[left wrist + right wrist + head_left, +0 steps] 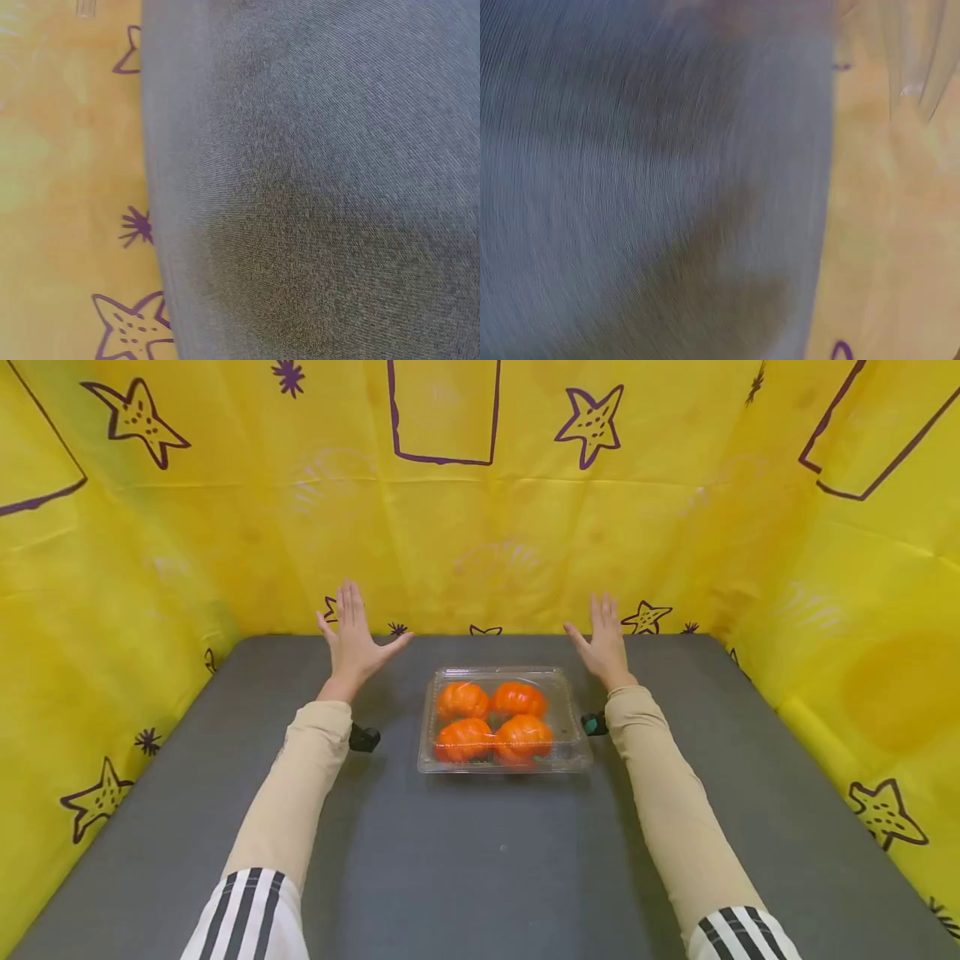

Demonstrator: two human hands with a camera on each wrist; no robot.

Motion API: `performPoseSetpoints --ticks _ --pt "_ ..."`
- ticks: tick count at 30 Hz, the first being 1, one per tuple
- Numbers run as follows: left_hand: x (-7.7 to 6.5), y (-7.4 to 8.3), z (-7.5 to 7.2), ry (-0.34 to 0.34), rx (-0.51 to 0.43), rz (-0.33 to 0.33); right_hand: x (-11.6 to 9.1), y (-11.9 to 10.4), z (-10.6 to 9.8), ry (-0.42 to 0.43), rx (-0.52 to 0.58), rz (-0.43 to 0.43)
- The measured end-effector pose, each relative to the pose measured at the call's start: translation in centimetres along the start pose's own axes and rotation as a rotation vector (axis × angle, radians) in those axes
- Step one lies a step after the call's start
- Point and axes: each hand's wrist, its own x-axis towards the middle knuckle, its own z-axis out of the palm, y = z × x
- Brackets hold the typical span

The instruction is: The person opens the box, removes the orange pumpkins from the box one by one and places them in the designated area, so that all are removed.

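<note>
A clear plastic clamshell box (564, 752) lies on the dark grey table, its lid looking closed. Through the plastic show several glossy orange, ribbed, pumpkin-like vegetables (462, 740), set in two rows. Left of the box and beyond it, my left hand (354, 647) is raised with fingers straight and thumb spread toward the middle. On the other side my right hand (604, 647) mirrors it, thumb also out. Neither hand touches the box or holds anything. In both wrist views only tabletop, shadow and yellow cloth are visible.
The dark grey table (480, 860) runs back to a yellow cloth (450, 527) with purple starfish drawings, which also rises on the left and right. Small black devices, one (364, 739) at the left wrist and another (595, 723) at the right, sit on the inner sides.
</note>
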Motion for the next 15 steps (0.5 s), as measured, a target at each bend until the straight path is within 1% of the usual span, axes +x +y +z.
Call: performPoseSetpoints --ticks 3,5,7,9,12,14,15 --pt "-0.5 -0.2 -0.5 0.045 -0.120 0.011 -0.8 0.0 0.7 0.043 0.132 0.021" --pt "-1.0 -0.1 -0.7 0.056 -0.209 0.028 -1.4 0.0 1.0 0.054 0.175 0.007" --pt "-1.5 0.0 -0.8 0.052 -0.298 0.054 -1.9 0.0 1.0 0.071 0.200 -0.027" --pt "-2.1 0.2 -0.8 0.034 -0.412 0.080 -2.3 0.1 0.9 0.086 0.232 -0.072" --pt "-3.0 0.6 -0.8 -0.025 -0.615 0.097 -2.8 0.1 0.7 0.113 0.284 -0.130" --pt "-3.8 1.1 -1.2 -0.064 -0.760 0.091 -3.3 0.2 0.5 0.122 0.333 -0.142" --pt "-4.1 1.3 -1.4 -0.075 -0.814 0.088 -3.5 0.2 0.5 0.124 0.353 -0.140"
